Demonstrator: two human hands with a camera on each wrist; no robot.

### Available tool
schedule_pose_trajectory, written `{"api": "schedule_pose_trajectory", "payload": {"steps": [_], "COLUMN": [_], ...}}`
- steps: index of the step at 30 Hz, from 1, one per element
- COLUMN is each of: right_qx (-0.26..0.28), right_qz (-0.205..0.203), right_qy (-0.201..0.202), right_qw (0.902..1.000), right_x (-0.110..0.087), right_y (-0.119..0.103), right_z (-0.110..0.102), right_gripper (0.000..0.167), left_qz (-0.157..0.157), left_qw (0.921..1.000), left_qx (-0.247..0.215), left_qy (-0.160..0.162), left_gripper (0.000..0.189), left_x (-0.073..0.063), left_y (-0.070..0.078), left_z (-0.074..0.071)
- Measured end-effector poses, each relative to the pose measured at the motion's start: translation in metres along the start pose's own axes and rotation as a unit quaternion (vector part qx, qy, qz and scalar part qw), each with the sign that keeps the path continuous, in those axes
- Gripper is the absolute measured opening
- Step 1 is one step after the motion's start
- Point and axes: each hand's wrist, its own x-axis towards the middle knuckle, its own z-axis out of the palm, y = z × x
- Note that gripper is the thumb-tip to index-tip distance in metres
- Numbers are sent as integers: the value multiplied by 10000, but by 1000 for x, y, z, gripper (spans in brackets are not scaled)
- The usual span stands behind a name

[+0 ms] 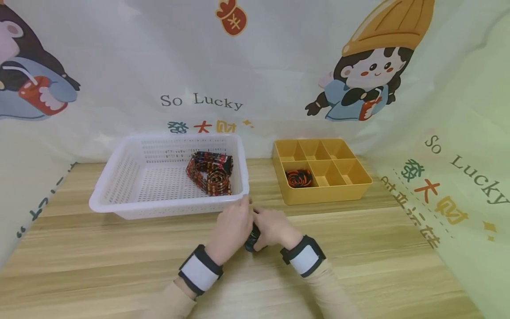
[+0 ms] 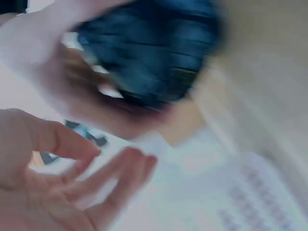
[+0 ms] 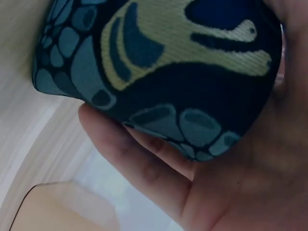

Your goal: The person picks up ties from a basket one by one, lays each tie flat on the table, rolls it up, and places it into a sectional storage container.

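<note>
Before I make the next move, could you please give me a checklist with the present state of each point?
1. Right hand grips the dark teal roll: ok.
2. Left hand off that roll: ok, the left wrist view shows them apart.
3. Dark teal roll tightly wound throughout: cannot tell, fingers cover part of it.
4. Space in the yellow organizer: ok, only its front-left compartment shows a red-and-black roll.
5. Dark teal roll above the organizer: not ok, it is nearer the person, to the left.

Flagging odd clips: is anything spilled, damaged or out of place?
Nothing looks spilled or damaged. Only the plaid fabric in the white basket looks untidy, partly coiled, partly loose, unlike the neat roll in the yellow box.
</note>
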Motion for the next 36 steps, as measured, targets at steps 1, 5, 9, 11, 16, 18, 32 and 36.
{"api": "schedule_pose_trajectory", "payload": {"steps": [1,5,9,11,16,18,32,36], "right_qx": [152,489,13,-159,-366,-358,457,352], "right_qz": [59,36,-267,-367,-637,-744,222,1120], "right_qy": [70,261,258,248,349,365,1191,1497], "right_qw": [9998,9985,9993,9989,9967,9959,9916,9817], "right_x": [-1,-10,-19,-22,-32,-38,-55,-38], "right_y": [3,11,19,22,32,37,127,157], "right_z": [0,-1,0,2,7,8,-89,-113], "right_gripper": [63,60,86,89,86,85,67,71], "left_qz": [305,1349,1933,2180,2334,2320,2590,2573], "left_qw": [9995,9865,9653,9586,9525,9512,9559,9558], "left_qx": [120,-309,-465,-205,578,808,604,678], "left_qy": [8,-870,-1691,-1820,-1869,-1870,-1250,-1255], "left_gripper": [18,33,42,44,46,46,51,51], "left_x": [7,39,71,82,94,93,85,83], "left_y": [7,26,30,28,22,19,7,8], "left_z": [0,6,18,26,43,49,61,62]}}
